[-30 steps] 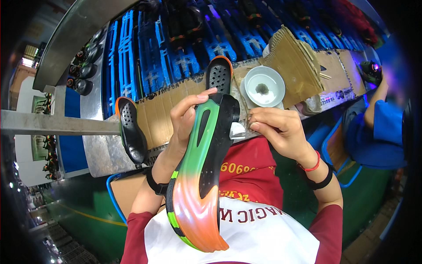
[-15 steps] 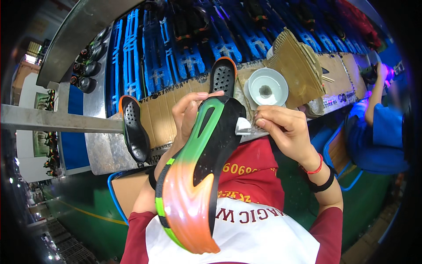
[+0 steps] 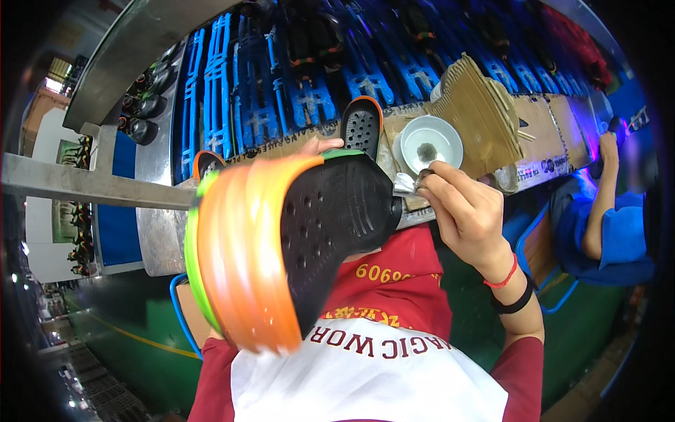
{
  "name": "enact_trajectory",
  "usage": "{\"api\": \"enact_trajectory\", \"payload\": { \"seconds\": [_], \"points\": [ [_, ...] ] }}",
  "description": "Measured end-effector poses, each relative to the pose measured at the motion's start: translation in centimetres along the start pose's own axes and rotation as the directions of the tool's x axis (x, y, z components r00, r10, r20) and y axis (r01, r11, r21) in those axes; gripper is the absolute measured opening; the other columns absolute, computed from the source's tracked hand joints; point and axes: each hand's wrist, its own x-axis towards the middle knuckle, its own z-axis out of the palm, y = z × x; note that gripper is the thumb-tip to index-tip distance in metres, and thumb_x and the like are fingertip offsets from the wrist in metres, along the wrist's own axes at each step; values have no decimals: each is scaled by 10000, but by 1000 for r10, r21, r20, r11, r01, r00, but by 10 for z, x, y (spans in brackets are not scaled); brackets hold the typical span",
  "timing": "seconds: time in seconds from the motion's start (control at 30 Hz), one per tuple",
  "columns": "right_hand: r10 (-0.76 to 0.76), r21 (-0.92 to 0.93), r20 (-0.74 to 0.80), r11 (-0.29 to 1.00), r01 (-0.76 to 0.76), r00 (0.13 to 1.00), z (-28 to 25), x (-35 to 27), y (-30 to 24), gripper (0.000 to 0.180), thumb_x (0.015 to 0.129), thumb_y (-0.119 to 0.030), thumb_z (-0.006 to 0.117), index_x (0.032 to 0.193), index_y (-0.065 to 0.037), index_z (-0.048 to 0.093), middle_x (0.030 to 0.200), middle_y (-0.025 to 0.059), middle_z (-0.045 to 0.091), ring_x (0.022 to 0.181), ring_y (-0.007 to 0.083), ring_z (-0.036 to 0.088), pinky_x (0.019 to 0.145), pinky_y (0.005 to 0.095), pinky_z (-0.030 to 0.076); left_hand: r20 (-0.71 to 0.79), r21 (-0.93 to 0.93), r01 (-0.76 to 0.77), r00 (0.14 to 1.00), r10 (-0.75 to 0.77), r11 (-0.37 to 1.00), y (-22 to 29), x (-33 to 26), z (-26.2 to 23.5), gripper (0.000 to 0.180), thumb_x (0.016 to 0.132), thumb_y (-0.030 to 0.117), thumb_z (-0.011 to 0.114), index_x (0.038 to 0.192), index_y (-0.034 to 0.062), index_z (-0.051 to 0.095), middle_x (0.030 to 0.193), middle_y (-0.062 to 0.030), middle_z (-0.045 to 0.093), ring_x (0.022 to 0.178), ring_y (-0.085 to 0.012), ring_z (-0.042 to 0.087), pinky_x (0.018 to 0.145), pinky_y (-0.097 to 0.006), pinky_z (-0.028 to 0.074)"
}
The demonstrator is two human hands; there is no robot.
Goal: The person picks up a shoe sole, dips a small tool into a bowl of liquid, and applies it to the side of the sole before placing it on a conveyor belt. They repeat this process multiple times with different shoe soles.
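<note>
A shoe sole (image 3: 327, 211) hangs tilted in front of me, its black perforated side toward the right and its orange and green outer side toward the left. My left hand (image 3: 321, 145) grips it from behind; only some fingers show past its far edge. At the sole's right edge, my right hand (image 3: 465, 219) pinches a small white piece (image 3: 406, 183) between thumb and fingers. That piece is close to the black rim, and I cannot tell whether it touches. Behind the sole lie a second sole (image 3: 363, 128) and a third sole (image 3: 208, 163), the third mostly covered.
A white bowl (image 3: 443, 133) of clear liquid stands on the cardboard-covered bench (image 3: 541, 137), beside an upright cardboard flap (image 3: 478, 105). Blue racks (image 3: 309, 98) run behind. A metal bar (image 3: 91, 184) crosses at left. Another person (image 3: 605, 225) sits at right.
The held sole has swung left and turned, bringing its perforated black side into view and covering more of the third sole. My right hand stays beside its edge, shifted slightly right.
</note>
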Motion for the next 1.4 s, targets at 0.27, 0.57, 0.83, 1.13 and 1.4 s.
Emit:
{"api": "enact_trajectory", "payload": {
  "seconds": [0.27,0.57,0.83,1.13,1.4],
  "points": [
    [138,190,-87,974,-120,987,-8,15,-4,157,746,33,711,890,2,656,889,130,669,652,256,655,564,302,514,-151,-516,-164,984,99,841,18,-4,13,1119,631,112,873,1486,36,156,1435,-207,337,1256,-275,479,923,-373,531],
    [-14,66,-41,998,17,999,0,28,-10,153,739,-34,720,870,-28,642,864,95,657,630,237,644,521,319,495,12,-481,-10,1000,18,877,20,0,5,1209,652,97,852,1510,43,3,1491,-234,247,1206,-284,535,915,-379,527],
    [-41,3,-25,999,41,999,-1,34,-14,154,746,8,711,878,-6,631,871,125,656,611,269,634,511,328,485,17,-448,-29,999,42,894,20,-3,5,1205,651,116,859,1510,36,18,1494,-240,240,1188,-280,551,901,-369,534],
    [-88,47,52,995,85,995,-1,33,-12,156,735,-14,720,858,-7,624,870,117,647,589,257,621,496,325,478,21,-450,-29,999,43,892,19,-3,2,1204,660,133,859,1507,27,10,1484,-243,249,1197,-285,543,902,-370,534],
    [-94,40,91,995,91,991,-13,38,-10,171,705,-43,700,864,-49,638,895,90,650,586,221,629,487,320,483,7,-512,-5,1000,9,859,24,0,6,1198,682,80,845,1504,23,-23,1498,-230,213,1186,-269,542,898,-353,530]
  ]
}}
